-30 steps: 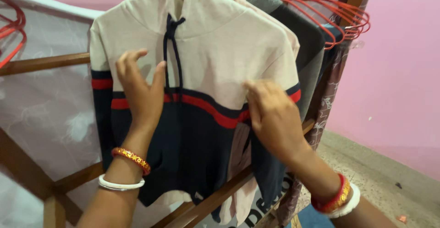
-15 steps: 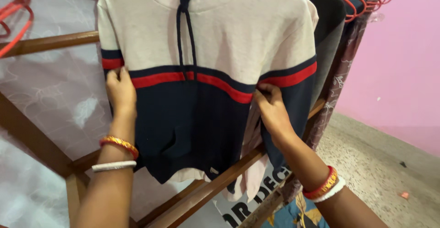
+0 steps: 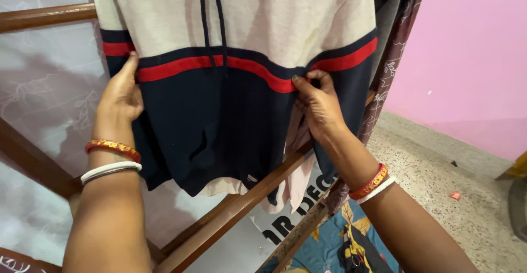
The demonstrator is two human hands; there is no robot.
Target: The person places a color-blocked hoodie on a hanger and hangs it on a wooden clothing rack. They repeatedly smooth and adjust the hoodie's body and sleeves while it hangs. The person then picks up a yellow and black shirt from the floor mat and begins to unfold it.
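A hooded sweatshirt [image 3: 241, 26], cream on top, navy below, with a red stripe across the chest, hangs in front of a wooden rack [image 3: 241, 207]. My left hand [image 3: 122, 92] grips the garment's left side edge just under the stripe, thumb on the front. Over at the right side seam, my right hand [image 3: 317, 104] pinches the navy fabric at the stripe. Two dark drawstrings [image 3: 211, 15] hang down the chest. Both wrists wear red-gold and white bangles.
More garments [image 3: 387, 9] hang behind on the right, next to a patterned cloth [image 3: 392, 70]. A pale plastic sheet [image 3: 49, 102] covers the rack on the left. Pink wall [image 3: 466, 48] and speckled floor [image 3: 444, 185] lie to the right; a blue printed cloth [image 3: 340, 245] lies below.
Both hands went from lying on the sweatshirt's front to gripping its two side edges near the stripe. The view has dropped, so the collar and hangers are out of frame.
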